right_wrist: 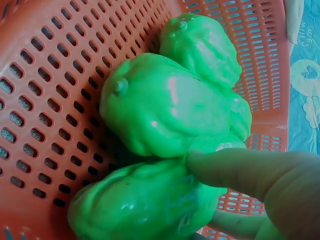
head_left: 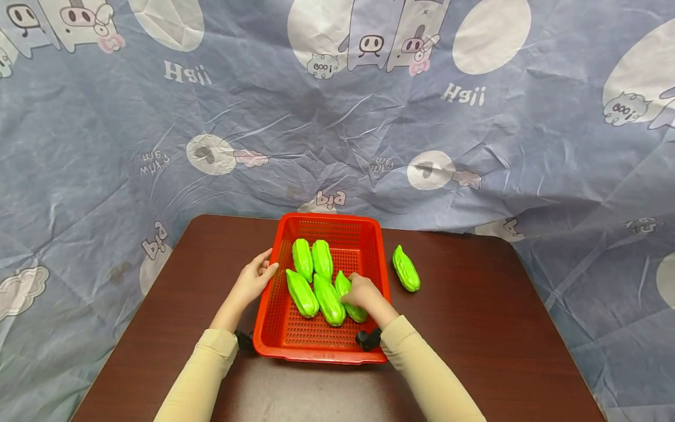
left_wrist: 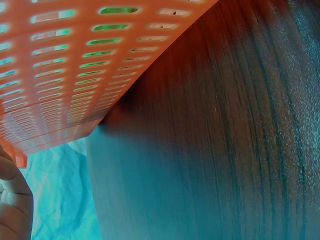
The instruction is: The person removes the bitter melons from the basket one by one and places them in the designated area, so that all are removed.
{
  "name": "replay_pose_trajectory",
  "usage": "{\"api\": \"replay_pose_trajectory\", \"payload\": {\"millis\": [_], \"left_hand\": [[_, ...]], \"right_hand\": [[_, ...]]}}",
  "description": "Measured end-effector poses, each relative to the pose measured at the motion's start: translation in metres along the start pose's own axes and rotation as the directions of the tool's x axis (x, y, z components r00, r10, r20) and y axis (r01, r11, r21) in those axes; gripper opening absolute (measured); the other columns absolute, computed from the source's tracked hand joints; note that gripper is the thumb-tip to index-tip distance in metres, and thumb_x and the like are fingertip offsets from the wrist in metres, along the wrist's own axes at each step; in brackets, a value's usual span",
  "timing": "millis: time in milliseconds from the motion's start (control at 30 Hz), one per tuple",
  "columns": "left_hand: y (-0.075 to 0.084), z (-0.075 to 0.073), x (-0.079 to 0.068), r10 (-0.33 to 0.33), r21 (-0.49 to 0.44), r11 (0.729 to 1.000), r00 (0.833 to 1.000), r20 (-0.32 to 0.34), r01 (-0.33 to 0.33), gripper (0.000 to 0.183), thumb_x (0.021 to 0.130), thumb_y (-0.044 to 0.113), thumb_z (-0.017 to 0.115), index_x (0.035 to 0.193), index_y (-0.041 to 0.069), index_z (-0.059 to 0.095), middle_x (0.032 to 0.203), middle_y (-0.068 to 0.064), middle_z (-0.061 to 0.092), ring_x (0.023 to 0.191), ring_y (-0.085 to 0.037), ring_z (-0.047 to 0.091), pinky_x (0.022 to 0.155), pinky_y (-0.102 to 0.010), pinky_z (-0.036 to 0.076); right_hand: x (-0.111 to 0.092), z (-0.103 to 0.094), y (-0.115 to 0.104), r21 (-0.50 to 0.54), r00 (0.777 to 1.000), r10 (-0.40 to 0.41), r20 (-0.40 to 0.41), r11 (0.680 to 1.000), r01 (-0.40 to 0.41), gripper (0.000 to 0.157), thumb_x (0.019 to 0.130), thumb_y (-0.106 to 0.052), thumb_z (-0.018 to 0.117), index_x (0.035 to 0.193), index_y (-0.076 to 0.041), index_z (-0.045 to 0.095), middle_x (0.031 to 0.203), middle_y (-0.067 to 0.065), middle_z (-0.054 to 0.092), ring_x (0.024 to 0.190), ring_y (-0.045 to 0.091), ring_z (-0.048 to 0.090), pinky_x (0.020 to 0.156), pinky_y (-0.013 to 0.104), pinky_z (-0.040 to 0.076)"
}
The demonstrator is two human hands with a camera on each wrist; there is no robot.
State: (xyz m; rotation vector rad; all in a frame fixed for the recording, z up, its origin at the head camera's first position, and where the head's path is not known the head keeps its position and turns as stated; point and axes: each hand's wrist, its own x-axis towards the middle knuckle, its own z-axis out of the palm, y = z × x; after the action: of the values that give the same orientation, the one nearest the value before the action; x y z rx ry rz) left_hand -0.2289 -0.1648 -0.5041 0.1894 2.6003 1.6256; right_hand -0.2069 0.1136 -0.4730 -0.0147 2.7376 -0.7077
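Note:
A red plastic basket (head_left: 321,355) with slotted walls stands on the table, its near side toward me. Several glossy, ridged green bitter melons (head_left: 300,293) lie inside it, some in a far row and others nearer. My right hand (head_left: 365,295) reaches in over the right side and grips the rightmost bitter melon (right_wrist: 142,202); the thumb (right_wrist: 235,170) lies along its upper side and fingers go beneath. My left hand (head_left: 254,280) holds the basket's left rim, thumb at the top edge. In the left wrist view only part of that hand (left_wrist: 14,200) shows beside the basket wall (left_wrist: 60,85).
One more bitter melon (head_left: 406,269) lies on the dark brown table (head_left: 474,328), to the right of the basket. Behind the table hangs a creased blue-grey cloth (head_left: 337,135) with cartoon prints. Dark wrist-camera mounts (head_left: 368,339) sit at both wrists, close to the basket.

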Motion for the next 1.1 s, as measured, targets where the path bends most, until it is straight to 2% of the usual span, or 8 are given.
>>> {"api": "replay_pose_trajectory", "payload": {"millis": [200, 433, 700, 867, 1100], "left_hand": [[0.0, 0.0, 0.001, 0.0, -0.004, 1.0, 1.0, -0.004, 0.0, 0.059, 0.102, 0.024, 0.057, 0.151, 0.0, 0.036, 0.104, -0.017, 0.059, 0.073, -0.012, 0.055, 0.064, -0.024, 0.05], [0.001, 0.001, 0.0, -0.013, -0.018, 1.0, 1.0, 0.005, 0.013, 0.058, 0.102, 0.023, 0.056, 0.152, 0.002, 0.035, 0.108, -0.018, 0.06, 0.078, -0.015, 0.058, 0.066, -0.025, 0.052], [0.003, -0.001, -0.002, 0.005, 0.001, 1.0, 1.0, 0.0, -0.005, 0.058, 0.101, 0.023, 0.057, 0.15, 0.0, 0.037, 0.103, -0.016, 0.059, 0.074, -0.014, 0.055, 0.065, -0.025, 0.049], [0.0, 0.0, -0.001, 0.017, 0.001, 1.0, 1.0, -0.005, -0.017, 0.057, 0.101, 0.022, 0.057, 0.15, -0.001, 0.037, 0.102, -0.016, 0.059, 0.071, -0.012, 0.054, 0.063, -0.024, 0.049], [-0.002, 0.001, 0.0, 0.023, 0.013, 1.0, 1.0, -0.017, -0.023, 0.058, 0.101, 0.024, 0.057, 0.15, -0.002, 0.037, 0.102, -0.016, 0.059, 0.071, -0.011, 0.053, 0.062, -0.024, 0.048]], "right_hand": [[0.0, -0.005, -0.001, 0.021, 1.0, 0.01, -0.004, 1.0, -0.01, 0.064, 0.081, -0.017, 0.077, 0.135, 0.006, 0.051, 0.126, 0.025, 0.061, 0.113, 0.036, 0.061, 0.092, 0.044, 0.051], [-0.002, -0.02, -0.005, 0.024, 0.999, -0.013, -0.035, 1.0, 0.014, 0.064, 0.082, -0.018, 0.074, 0.137, 0.004, 0.05, 0.128, 0.023, 0.061, 0.114, 0.034, 0.061, 0.093, 0.045, 0.05], [-0.007, -0.037, -0.008, 0.108, 0.998, 0.0, -0.06, 0.994, 0.006, 0.068, 0.085, -0.025, 0.074, 0.143, -0.002, 0.047, 0.13, 0.021, 0.062, 0.114, 0.035, 0.062, 0.09, 0.047, 0.051], [-0.009, -0.052, -0.01, 0.174, 0.992, 0.005, -0.125, 0.985, 0.017, 0.066, 0.087, -0.026, 0.074, 0.144, -0.005, 0.047, 0.125, 0.02, 0.063, 0.108, 0.034, 0.063, 0.084, 0.046, 0.052], [-0.011, -0.075, -0.003, 0.276, 0.97, 0.008, -0.243, 0.959, 0.061, 0.069, 0.087, -0.026, 0.071, 0.147, -0.006, 0.044, 0.131, 0.021, 0.059, 0.113, 0.035, 0.059, 0.089, 0.048, 0.05]]}}
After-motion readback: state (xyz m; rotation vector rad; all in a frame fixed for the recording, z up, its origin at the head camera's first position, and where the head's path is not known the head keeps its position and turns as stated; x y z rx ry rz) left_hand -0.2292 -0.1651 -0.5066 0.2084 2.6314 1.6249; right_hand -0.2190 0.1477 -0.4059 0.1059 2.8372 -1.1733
